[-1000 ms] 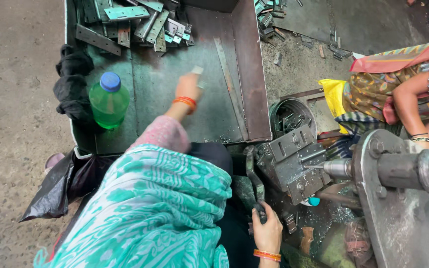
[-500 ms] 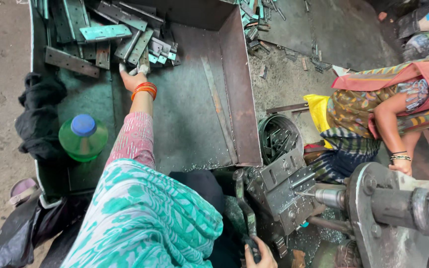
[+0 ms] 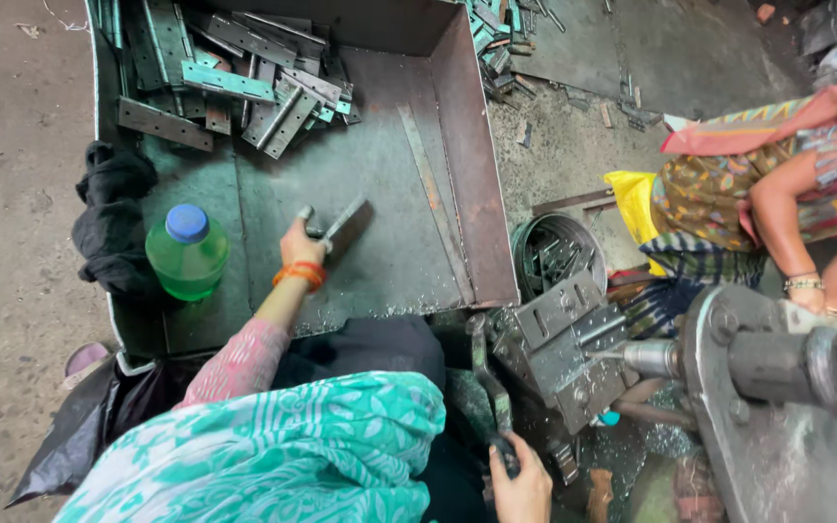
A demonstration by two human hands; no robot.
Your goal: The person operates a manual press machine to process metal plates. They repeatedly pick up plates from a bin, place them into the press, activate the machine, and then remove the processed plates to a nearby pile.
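A wide metal tray (image 3: 457, 194) lies on the dusty floor, with metal strips (image 3: 234, 82) piled at its far left. My left hand (image 3: 300, 244) clamps one strip (image 3: 343, 221) mid-tray, lifted free. My right hand (image 3: 523, 484) grips the machine lever (image 3: 488, 387), near right.
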